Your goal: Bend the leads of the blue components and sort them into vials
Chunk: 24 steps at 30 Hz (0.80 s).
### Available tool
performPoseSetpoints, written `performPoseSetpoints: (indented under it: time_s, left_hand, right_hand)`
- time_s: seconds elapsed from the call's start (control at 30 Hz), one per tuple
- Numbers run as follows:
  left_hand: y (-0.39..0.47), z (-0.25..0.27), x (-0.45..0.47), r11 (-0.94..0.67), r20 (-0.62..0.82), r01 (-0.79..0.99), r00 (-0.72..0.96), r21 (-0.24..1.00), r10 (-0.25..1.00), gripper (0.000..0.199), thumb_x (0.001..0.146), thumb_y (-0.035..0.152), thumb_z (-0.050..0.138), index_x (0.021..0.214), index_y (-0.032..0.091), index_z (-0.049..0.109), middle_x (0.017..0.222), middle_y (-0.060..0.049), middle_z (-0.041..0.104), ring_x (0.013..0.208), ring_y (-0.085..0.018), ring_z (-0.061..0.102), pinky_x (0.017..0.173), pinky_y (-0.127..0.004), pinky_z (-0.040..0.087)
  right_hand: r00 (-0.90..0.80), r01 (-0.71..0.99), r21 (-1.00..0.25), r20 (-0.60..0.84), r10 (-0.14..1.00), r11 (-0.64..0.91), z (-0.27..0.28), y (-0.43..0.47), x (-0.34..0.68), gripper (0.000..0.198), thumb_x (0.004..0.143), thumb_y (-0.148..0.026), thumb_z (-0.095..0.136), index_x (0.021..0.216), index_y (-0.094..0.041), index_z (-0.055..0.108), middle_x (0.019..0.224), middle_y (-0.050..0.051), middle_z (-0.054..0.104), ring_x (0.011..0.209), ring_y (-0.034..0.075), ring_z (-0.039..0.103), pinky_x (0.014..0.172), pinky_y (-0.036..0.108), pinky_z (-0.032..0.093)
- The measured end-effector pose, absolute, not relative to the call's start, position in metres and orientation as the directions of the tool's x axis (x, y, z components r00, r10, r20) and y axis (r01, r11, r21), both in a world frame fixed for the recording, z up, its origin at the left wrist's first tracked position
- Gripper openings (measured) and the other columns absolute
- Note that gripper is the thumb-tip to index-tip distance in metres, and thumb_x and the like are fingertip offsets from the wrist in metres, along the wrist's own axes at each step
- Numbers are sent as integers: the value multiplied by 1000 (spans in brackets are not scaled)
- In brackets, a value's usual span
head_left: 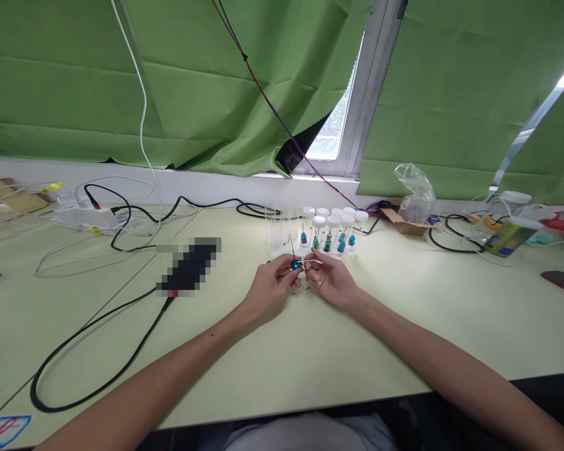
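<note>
Above the table, my left hand (270, 288) pinches a small shiny blue piece (295, 265) between thumb and fingertips. A thin bent wire (292, 246) sticks up from it. My right hand (333, 282) is closed close beside it, its fingertips on a thin pale wire or stick (310, 260) that reaches toward the blue piece. Just beyond the hands stand several clear vials with white lids (319, 221), holding small blue and green pieces (328, 243) on wires. Left of them are clear vials without lids (276, 230). My fingers partly hide what lies beneath them.
A blurred-out black device (190, 266) with a looping black cable (37, 382) lies at left. Near the wall are a white power strip (87, 216), a cardboard box (407, 222) with a plastic bag and, at right, a labelled tub (512, 237). The table's front edge is near me.
</note>
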State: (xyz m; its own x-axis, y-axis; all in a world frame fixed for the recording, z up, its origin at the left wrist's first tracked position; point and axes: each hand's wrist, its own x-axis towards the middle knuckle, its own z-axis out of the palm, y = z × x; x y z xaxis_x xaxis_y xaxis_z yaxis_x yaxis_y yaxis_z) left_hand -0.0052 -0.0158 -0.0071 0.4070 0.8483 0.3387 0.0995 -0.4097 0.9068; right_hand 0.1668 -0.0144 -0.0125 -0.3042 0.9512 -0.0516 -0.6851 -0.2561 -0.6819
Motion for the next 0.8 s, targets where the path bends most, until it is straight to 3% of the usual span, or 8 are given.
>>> performPoseSetpoints:
  time_s: [0.3, 0.47, 0.8]
  left_hand:
    - [-15, -4, -4, -397, 339, 62, 411, 916, 846, 23, 88, 35, 60, 103, 17, 61, 71, -1, 65, 63, -15, 63, 66, -30, 53]
    - [-15, -1, -3, -393, 335, 77, 393, 916, 857, 23, 88, 36, 60, 102, 17, 62, 80, -2, 66, 64, -14, 63, 66, -30, 53]
    - [-9, -5, -2, -378, 319, 76, 400, 923, 859, 28, 89, 39, 60, 107, 17, 62, 77, -2, 66, 65, -15, 63, 67, -30, 53]
  right_hand:
    - [-319, -697, -681, 17, 947, -223, -16, -12, 172, 20, 96, -23, 53, 86, -11, 66, 70, 4, 67, 49, 8, 51, 50, 18, 47]
    - [-337, -713, -665, 47, 940, -222, -18, -12, 173, 18, 95, -23, 55, 91, -12, 68, 77, 6, 70, 54, 8, 55, 55, 18, 51]
    - [-395, -735, -629, 93, 914, -254, -18, -11, 178, 17, 92, -22, 59, 101, -11, 69, 89, 7, 72, 66, 8, 60, 65, 18, 55]
